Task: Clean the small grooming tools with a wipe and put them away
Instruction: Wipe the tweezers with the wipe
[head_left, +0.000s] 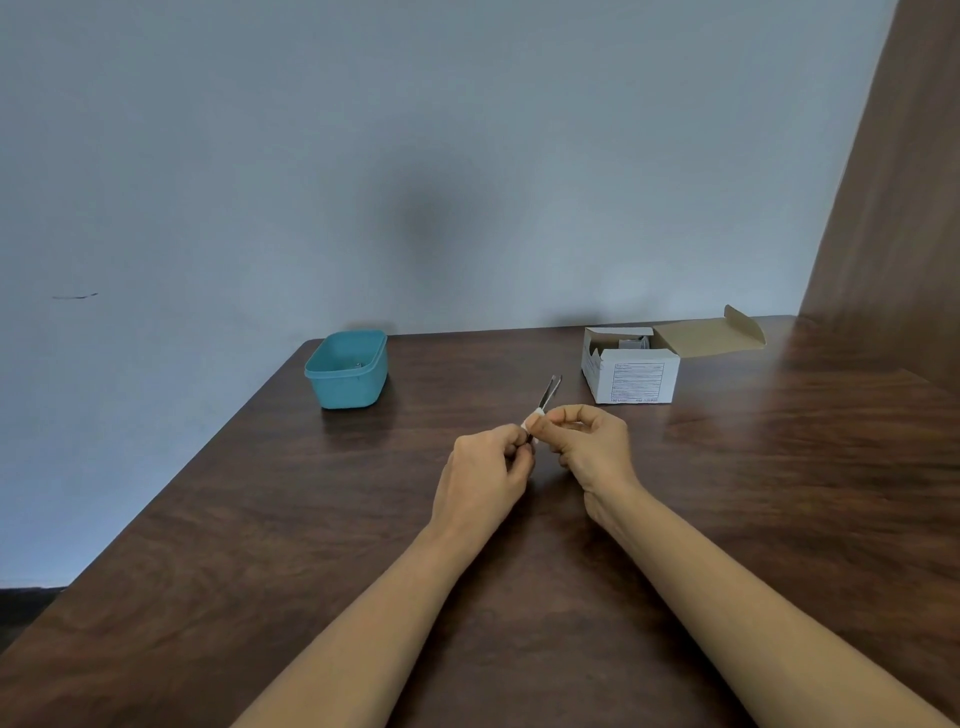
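Metal tweezers (549, 392) point up and away from me above the middle of the table. My left hand (485, 475) grips their lower end with curled fingers. My right hand (587, 447) pinches a small white wipe (533, 417) folded round the tweezers just above my left fingers. The part of the tweezers inside both hands is hidden.
A teal plastic tub (347, 370) stands at the far left of the brown wooden table (311, 519), with a small metal item inside. A white cardboard box (631, 371) with its lid flap open sits at the far right. A wall runs behind; a wooden panel rises at right.
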